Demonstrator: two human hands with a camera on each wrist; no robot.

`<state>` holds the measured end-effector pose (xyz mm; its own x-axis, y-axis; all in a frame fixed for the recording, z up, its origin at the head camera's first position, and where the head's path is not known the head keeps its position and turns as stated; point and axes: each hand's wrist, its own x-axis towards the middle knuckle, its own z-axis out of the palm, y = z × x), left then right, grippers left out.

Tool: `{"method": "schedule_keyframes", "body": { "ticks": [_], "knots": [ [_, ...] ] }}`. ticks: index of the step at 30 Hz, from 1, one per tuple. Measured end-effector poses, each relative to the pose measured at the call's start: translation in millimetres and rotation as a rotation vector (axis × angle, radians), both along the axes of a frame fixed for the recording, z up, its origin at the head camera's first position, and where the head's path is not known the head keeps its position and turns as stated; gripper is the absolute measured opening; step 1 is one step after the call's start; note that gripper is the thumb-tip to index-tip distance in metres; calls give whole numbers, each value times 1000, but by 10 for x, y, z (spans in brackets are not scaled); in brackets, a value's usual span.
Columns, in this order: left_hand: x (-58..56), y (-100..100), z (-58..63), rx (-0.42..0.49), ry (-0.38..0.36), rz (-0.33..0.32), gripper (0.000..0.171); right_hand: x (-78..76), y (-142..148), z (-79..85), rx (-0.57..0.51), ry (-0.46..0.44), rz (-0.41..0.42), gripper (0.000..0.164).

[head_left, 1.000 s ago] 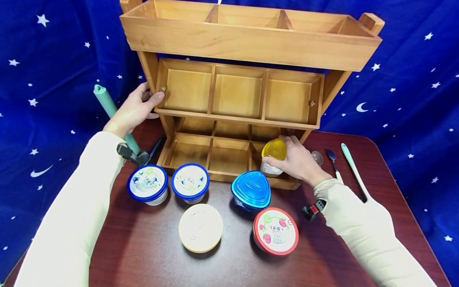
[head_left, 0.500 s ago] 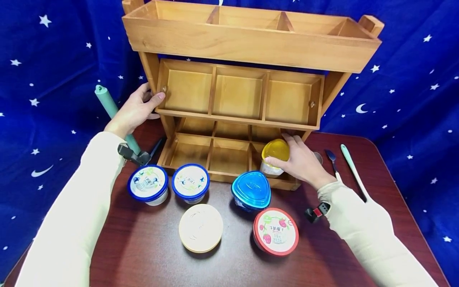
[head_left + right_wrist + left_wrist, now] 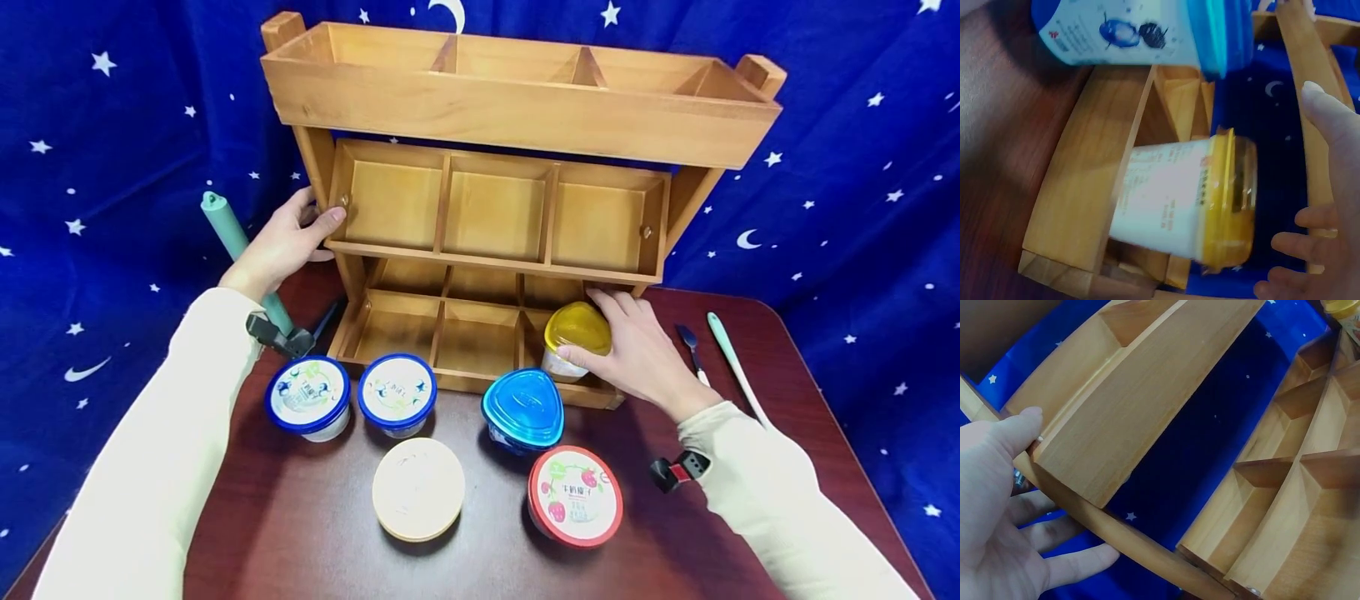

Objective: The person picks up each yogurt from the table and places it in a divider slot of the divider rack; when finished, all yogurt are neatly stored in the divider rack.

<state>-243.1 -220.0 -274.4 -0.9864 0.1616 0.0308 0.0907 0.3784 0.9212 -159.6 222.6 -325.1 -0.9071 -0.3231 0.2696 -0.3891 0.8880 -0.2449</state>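
A cup with a yellow lid [image 3: 578,329] sits in the right compartment of the wooden rack's [image 3: 517,108] bottom tier, its white side [image 3: 1163,194] showing in the right wrist view. My right hand [image 3: 637,346] is beside it, fingers loosely bent; in the right wrist view the fingers [image 3: 1310,250] stand apart from the lid. At the rack's left side, my left hand [image 3: 281,242] grips the frame, thumb on the middle tray's end and fingers behind the upright post [image 3: 1116,531]. Just in front of the yellow-lidded cup stands a tub with a blue triangular lid [image 3: 523,408].
On the table [image 3: 300,533] stand two blue-rimmed tubs [image 3: 307,393], a cream-lidded tub [image 3: 418,490] and a red-rimmed tub [image 3: 575,497]. A green rod-shaped handle [image 3: 225,221] rises at left. A small spoon [image 3: 688,337] and a pale green handle [image 3: 723,337] lie at right.
My right hand has drawn slightly right, away from the yellow-lidded cup, which stays in its compartment. The left hand keeps its place on the rack. The head view has tilted up a little.
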Motion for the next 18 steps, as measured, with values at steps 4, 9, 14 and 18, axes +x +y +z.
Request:
{"method": "schedule_keyframes", "body": {
  "ticks": [4, 9, 14, 18],
  "knots": [
    [3, 1, 8, -10, 3, 5, 67, 112, -58, 61, 5, 18, 12, 90],
    [2, -13, 13, -6, -1, 3, 66, 266, -129, 142, -3, 7, 34, 90],
    [-8, -12, 18, 3, -6, 4, 66, 407, -175, 207, 6, -56, 76, 94],
    [-6, -5, 8, 4, -12, 4, 66, 512, -222, 184, 39, -75, 119, 96]
  ]
}}
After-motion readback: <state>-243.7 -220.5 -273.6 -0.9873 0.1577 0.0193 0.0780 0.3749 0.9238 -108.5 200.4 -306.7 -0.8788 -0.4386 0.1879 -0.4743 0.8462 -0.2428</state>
